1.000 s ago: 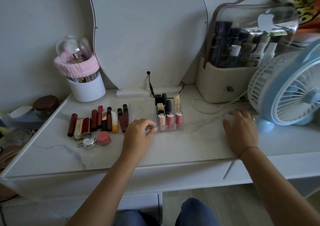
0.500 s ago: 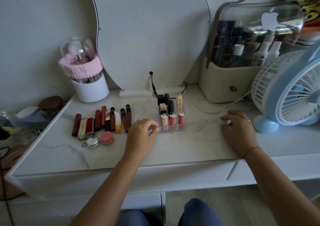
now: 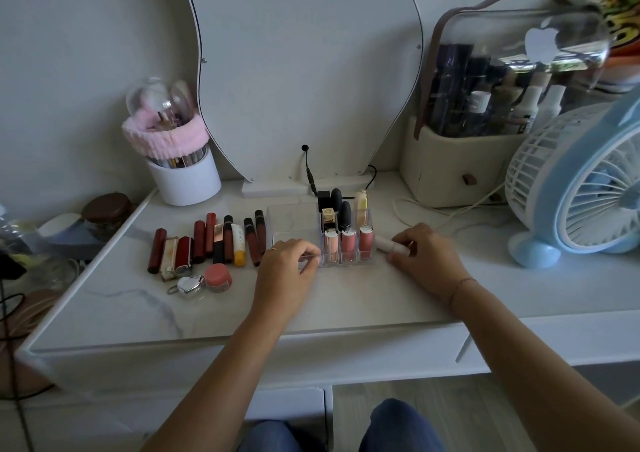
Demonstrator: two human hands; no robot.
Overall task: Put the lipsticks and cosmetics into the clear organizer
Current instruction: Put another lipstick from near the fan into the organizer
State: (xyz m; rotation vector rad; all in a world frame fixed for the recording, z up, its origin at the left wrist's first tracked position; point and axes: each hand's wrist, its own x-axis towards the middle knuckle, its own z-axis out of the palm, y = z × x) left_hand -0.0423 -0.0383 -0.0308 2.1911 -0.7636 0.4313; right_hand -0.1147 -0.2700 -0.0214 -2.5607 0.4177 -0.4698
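The clear organizer (image 3: 291, 221) stands mid-table; its right slots hold three pink lipsticks (image 3: 348, 242) in front and black and gold ones behind. My left hand (image 3: 289, 271) pinches the organizer's front edge at its empty left half. My right hand (image 3: 424, 257) is closed around a white and pink tube (image 3: 389, 244) lying just right of the organizer. A row of dark red lipsticks (image 3: 207, 242) with a yellow-capped tube (image 3: 239, 243) lies to the left. In front of them sit a pink jar (image 3: 217, 277) and a silver heart case (image 3: 189, 284).
A white brush cup (image 3: 185, 177) with a pink band stands back left. A mirror (image 3: 304, 70) leans on the wall with a black cable (image 3: 310, 174). A beige cosmetics case (image 3: 457, 171) and a blue fan (image 3: 581, 188) fill the right.
My right hand moved left to the organizer's right side and closed on the white and pink tube. My left hand stayed on the organizer's front edge.
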